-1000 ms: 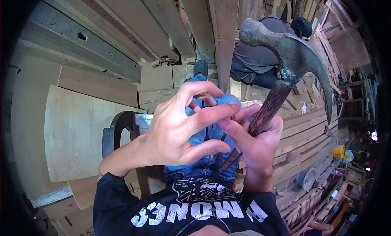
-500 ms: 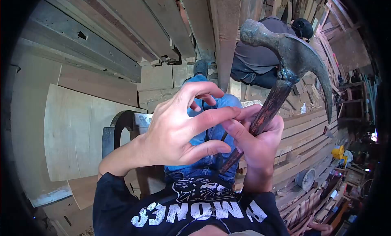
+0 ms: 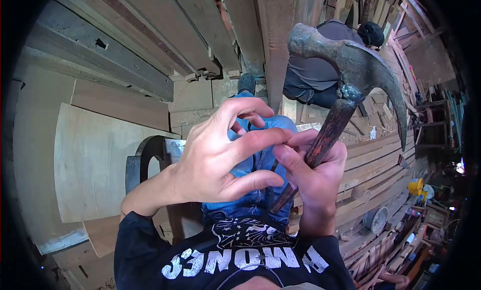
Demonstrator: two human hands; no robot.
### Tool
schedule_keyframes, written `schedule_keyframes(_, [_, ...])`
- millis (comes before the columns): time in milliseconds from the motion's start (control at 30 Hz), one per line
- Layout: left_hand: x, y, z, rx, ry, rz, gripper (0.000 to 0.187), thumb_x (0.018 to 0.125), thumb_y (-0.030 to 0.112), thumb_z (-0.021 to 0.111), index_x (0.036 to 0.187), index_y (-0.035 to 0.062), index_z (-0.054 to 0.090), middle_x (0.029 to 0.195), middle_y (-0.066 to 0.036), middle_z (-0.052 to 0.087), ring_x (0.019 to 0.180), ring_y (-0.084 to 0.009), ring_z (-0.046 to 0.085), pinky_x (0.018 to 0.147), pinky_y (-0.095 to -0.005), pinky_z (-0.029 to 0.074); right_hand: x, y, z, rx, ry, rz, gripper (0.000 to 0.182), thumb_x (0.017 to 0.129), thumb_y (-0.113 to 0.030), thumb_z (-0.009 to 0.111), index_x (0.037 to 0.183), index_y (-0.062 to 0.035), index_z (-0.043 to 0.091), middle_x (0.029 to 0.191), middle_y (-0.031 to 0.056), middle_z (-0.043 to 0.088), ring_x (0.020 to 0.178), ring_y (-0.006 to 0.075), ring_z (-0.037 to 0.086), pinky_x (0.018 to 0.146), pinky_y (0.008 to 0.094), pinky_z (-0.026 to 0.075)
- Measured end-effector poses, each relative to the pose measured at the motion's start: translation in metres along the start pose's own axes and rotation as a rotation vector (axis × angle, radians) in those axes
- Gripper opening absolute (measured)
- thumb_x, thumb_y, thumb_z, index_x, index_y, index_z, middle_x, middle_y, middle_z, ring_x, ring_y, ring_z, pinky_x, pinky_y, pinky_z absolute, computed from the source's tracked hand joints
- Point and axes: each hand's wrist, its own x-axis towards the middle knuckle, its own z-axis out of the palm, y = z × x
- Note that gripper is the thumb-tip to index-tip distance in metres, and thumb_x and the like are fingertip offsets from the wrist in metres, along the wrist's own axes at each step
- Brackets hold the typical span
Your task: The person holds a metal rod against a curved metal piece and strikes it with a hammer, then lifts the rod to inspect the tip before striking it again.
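Observation:
My right hand is wrapped round the dark, worn wooden handle of a claw hammer. The hammer tilts with its metal head up and its claw curving down to the right. My left hand is beside it, back toward me, fingers apart and loosely bent. Its index fingertip meets the thumb and fingertips of my right hand. Whether something small lies between those fingertips, I cannot make out. Below both hands are my jeans-covered legs.
A pale wooden panel and a dark curved piece are at left. Long timber beams lie at upper left. Another person bends down beyond the hammer. Stacked planks and a yellow tool are at right.
The hammer head has shifted slightly left with my right hand. My left hand stays almost where it was, its index finger still at the right fingertips.

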Motion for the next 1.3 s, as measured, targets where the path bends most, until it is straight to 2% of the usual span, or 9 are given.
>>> schedule_keyframes(233, [-0.0022, -0.0026, -0.0027, -0.03, 0.032, 0.006, 0.064, 0.072, 0.042, 0.082, 0.116, 0.0024, 0.06, 0.119, -0.021, 0.051, 0.097, -0.0272, 0.063, 0.082, -0.0378, 0.054, -0.0017, -0.0027, 0.0015, -0.012, 0.014, 0.016, 0.012, 0.078, 0.0, 0.078, 0.082, 0.0033, 0.067, 0.054, -0.006, 0.051, 0.048, -0.0006, 0.042, 0.043, 0.0182, 0.028])
schedule_keyframes(467, [-0.0001, -0.0016, -0.0009, -0.035, -0.003, 0.014, 0.064, 0.073, 0.043, 0.08, 0.117, 0.0004, 0.061, 0.12, -0.022, 0.05, 0.097, -0.0278, 0.063, 0.081, -0.0382, 0.053, -0.0014, -0.0028, 0.0004, -0.023, 0.0, 0.006, 0.012, 0.077, -0.001, 0.079, 0.081, 0.0032, 0.067, 0.053, -0.0064, 0.051, 0.048, -0.0008, 0.042, 0.043, 0.0186, 0.028])
schedule_keyframes(567, [0.0007, -0.0019, -0.0005, -0.068, 0.038, 0.014, 0.056, 0.076, 0.037, 0.08, 0.114, -0.0008, 0.063, 0.116, -0.021, 0.053, 0.096, -0.0277, 0.063, 0.082, -0.0375, 0.053, -0.0013, -0.0031, 0.0011, -0.042, -0.007, -0.004, 0.012, 0.077, 0.0, 0.078, 0.079, 0.0029, 0.067, 0.053, -0.0065, 0.051, 0.048, -0.0009, 0.042, 0.043, 0.0186, 0.028])
schedule_keyframes(633, [0.0001, -0.0001, -0.002, -0.143, 0.039, -0.057, 0.041, 0.079, 0.024, 0.077, 0.108, -0.0021, 0.065, 0.111, -0.02, 0.057, 0.094, -0.0272, 0.063, 0.081, -0.0359, 0.052, -0.0013, -0.0033, 0.001, -0.054, -0.009, -0.01, 0.011, 0.078, 0.0, 0.078, 0.079, 0.0028, 0.067, 0.053, -0.0063, 0.051, 0.048, -0.0009, 0.042, 0.043, 0.0185, 0.028])
schedule_keyframes(667, [-0.0005, 0.0014, -0.001, -0.144, 0.039, -0.058, 0.041, 0.079, 0.024, 0.077, 0.108, -0.0021, 0.065, 0.111, -0.02, 0.057, 0.094, -0.0272, 0.063, 0.081, -0.0359, 0.052, -0.0015, -0.004, 0.0007, -0.045, -0.019, -0.013, 0.011, 0.078, 0.0, 0.078, 0.079, 0.0029, 0.067, 0.053, -0.0061, 0.051, 0.048, -0.0009, 0.042, 0.043, 0.0184, 0.029])
schedule_keyframes(733, [-0.0013, 0.0042, 0.0017, -0.275, 0.086, -0.166, 0.029, 0.08, 0.013, 0.074, 0.103, -0.0025, 0.067, 0.104, -0.018, 0.061, 0.092, -0.026, 0.063, 0.079, -0.0339, 0.051, -0.0013, -0.004, 0.0005, -0.037, -0.029, -0.016, 0.011, 0.078, 0.0, 0.078, 0.079, 0.0031, 0.067, 0.053, -0.0058, 0.051, 0.048, -0.0008, 0.043, 0.043, 0.0183, 0.029])
schedule_keyframes(833, [0.0003, 0.0006, -0.001, -0.22, 0.049, -0.085, 0.026, 0.079, 0.007, 0.074, 0.102, -0.0029, 0.068, 0.101, -0.018, 0.063, 0.09, -0.0246, 0.064, 0.076, -0.032, 0.052, -0.0008, -0.0033, 0.0005, -0.068, -0.048, -0.055, 0.011, 0.078, 0.001, 0.077, 0.079, 0.0032, 0.067, 0.053, -0.0057, 0.051, 0.048, -0.0006, 0.043, 0.042, 0.0183, 0.031])
schedule_keyframes(1300, [-0.0022, 0.0007, 0.0016, -0.253, 0.079, -0.071, 0.023, 0.077, 0.003, 0.076, 0.098, -0.0025, 0.068, 0.097, -0.016, 0.063, 0.083, -0.0231, 0.065, 0.072, -0.0316, 0.054, -0.001, 0.0014, 0.0013, -0.095, -0.046, -0.064, 0.014, 0.074, 0.002, 0.079, 0.077, 0.0023, 0.066, 0.054, -0.0061, 0.051, 0.049, -0.0008, 0.043, 0.044, 0.0179, 0.031])
